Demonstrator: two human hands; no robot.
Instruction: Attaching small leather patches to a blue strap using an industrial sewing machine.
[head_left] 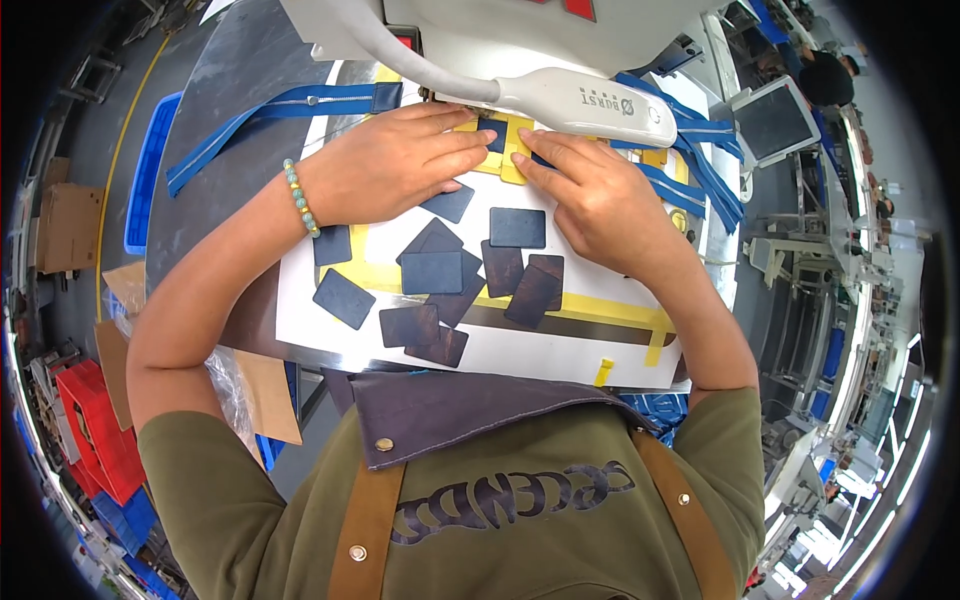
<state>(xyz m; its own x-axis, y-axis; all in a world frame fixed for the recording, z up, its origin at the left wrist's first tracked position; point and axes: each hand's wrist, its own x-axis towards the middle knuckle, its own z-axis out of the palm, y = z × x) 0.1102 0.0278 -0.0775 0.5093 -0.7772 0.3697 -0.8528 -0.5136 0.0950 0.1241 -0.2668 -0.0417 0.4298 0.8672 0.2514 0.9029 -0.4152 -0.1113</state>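
Observation:
My left hand (pixel 395 165) lies with fingers stretched out at the left side of a yellow frame (pixel 511 160) on the white work surface. A small dark blue patch (pixel 491 136) shows inside that frame, between my hands. From the right, my right hand (pixel 605 195) rests its extended fingertips on the frame's edge. A blue zipper strip (pixel 250 115) runs out to the left from beneath the machine head, ending in a dark blue tab (pixel 387 97). Several loose dark patches (pixel 432 272) with rounded corners lie nearer me, some overlapping. What is under my fingers is hidden.
A white machine head (pixel 590 30) with a pale handle-like lamp (pixel 590 105) hangs over the work. More blue zipper strips (pixel 705 165) lie at the right. A screen (pixel 775 120) stands beyond them. A blue bin (pixel 152 175) and a red crate (pixel 98 430) are at the left.

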